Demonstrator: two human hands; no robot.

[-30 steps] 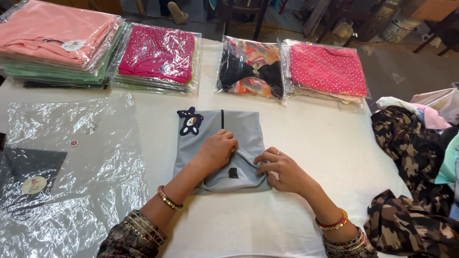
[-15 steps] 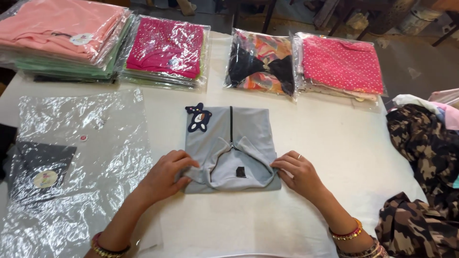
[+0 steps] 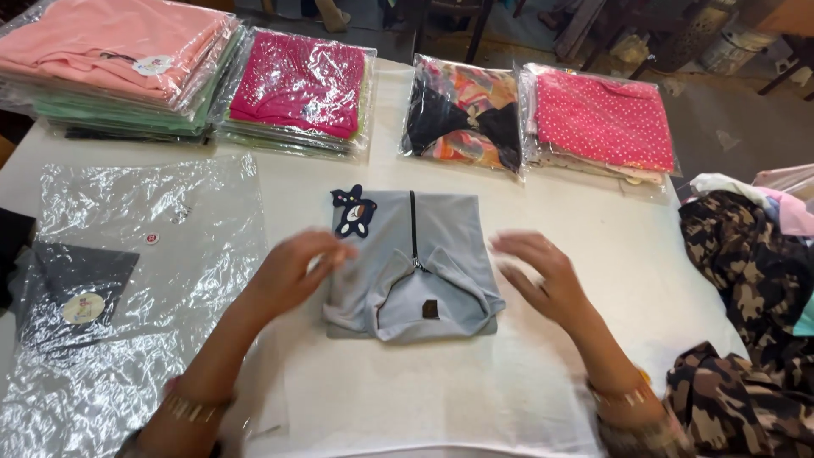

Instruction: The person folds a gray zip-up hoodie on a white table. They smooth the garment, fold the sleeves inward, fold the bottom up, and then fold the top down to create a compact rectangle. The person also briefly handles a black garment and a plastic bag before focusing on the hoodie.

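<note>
Surface: white cloth-covered table [image 3: 543, 399], soft and slightly rumpled, carrying everything in view.
Left fingers: curling loosely at the near-left edge of the grey folded garment [image 3: 411, 267]; left hand [image 3: 292, 271] touching that edge, pinching nothing firmly that I can make out.
Right fingers: spreading open and flat; right hand [image 3: 543, 276] hovering just beside the garment's right edge, blurred, contact not certain.
Step in hand: judging by the squared shape, folding is nearly finished; both hands are flanking the piece as if tidying its sides.
Next move calls for: even pressure on both edges so the soft knit is not slipping out of square.
Garment: matte grey knit, central dark zip, small brown patch near the front, dark animal-shaped appliqué [image 3: 354, 212] at the upper-left corner; lying mid-table between the hands.
Left of it: clear crinkled plastic bags [image 3: 170, 212], glossy, one covering a dark folded piece [image 3: 72, 284].
Far edge: bagged stacks, pink [image 3: 110, 47], magenta [image 3: 297, 80], multicolour [image 3: 462, 114], dotted red [image 3: 602, 119].
Right side: camouflage fabric [image 3: 746, 271], heaped.
</note>
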